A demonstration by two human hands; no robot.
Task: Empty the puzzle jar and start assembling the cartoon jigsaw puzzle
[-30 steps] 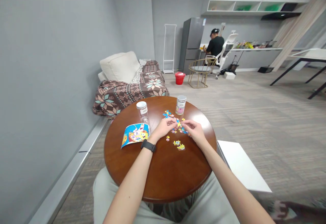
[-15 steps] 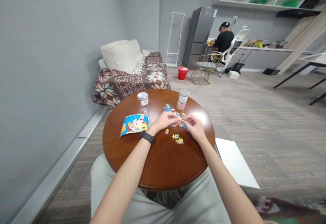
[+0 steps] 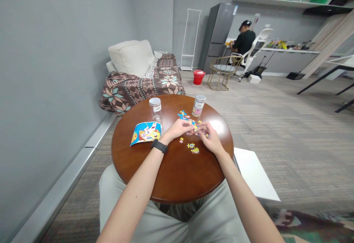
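Observation:
Above the pile of jigsaw pieces [image 3: 183, 115] on the round table, my left hand [image 3: 179, 128] has its thumb and fingertips pressed together; anything between them is too small to make out. My right hand [image 3: 210, 136] is just to the right, its fingers bent over the pile's near side and its thumb apart from them. Closer to me lie a single piece [image 3: 181, 139] and a few yellow pieces [image 3: 195, 150]. A colourful cartoon picture sheet [image 3: 146, 131], slightly curled, lies left of my left wrist. My hands cover part of the pile.
On the brown table [image 3: 177, 180] stand a clear lidded jar [image 3: 155, 111] at the back left and a labelled jar [image 3: 198, 106] behind the pile. Beyond are a covered sofa [image 3: 143, 84], a red bucket [image 3: 198, 77], a wire chair [image 3: 224, 71] and a seated person [image 3: 245, 42].
My right hand's fingertips have drawn slightly away from my left hand's and spread apart over the pile. My left hand stays nearly in place. The view has tilted slightly.

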